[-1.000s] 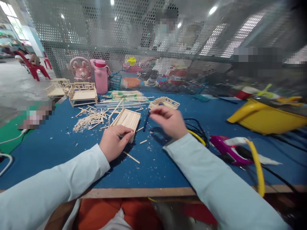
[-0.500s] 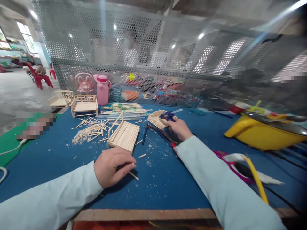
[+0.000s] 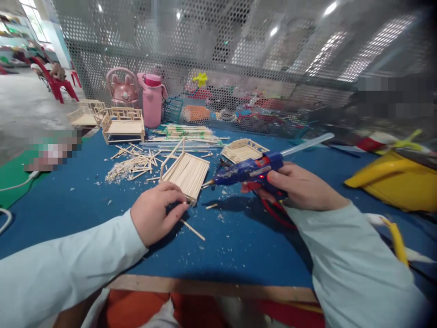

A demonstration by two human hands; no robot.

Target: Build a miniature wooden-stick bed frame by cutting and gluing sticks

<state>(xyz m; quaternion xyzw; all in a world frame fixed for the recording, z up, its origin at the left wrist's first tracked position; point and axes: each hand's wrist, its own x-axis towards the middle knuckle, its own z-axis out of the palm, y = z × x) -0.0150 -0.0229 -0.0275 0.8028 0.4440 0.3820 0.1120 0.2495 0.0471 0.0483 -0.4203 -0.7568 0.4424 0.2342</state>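
My right hand [image 3: 300, 186] grips a blue glue gun [image 3: 251, 169] with a clear glue stick out of its back and a small red light on. Its nozzle points left, close to the right edge of a small stick-built frame [image 3: 187, 175]. At the near edge of that frame is my left hand [image 3: 160, 212], thumb and fingertips closed near its corner; what they pinch is too small to make out. A loose stick [image 3: 194, 230] lies just right of the left hand. Behind the glue gun sits another low stick piece [image 3: 244, 150].
Finished stick pieces [image 3: 124, 127] and a pink bottle [image 3: 152, 102] stand at the back left. Stick scraps [image 3: 131, 165] and bundled sticks [image 3: 186, 132] lie behind the frame. A yellow container [image 3: 392, 180] is on the right, before a perforated metal screen [image 3: 211, 54].
My right hand has lifted the glue gun off the rear stick piece and brought it nearer, its nozzle now beside the frame. The left hand stays by the frame's near corner. The view has tilted down.
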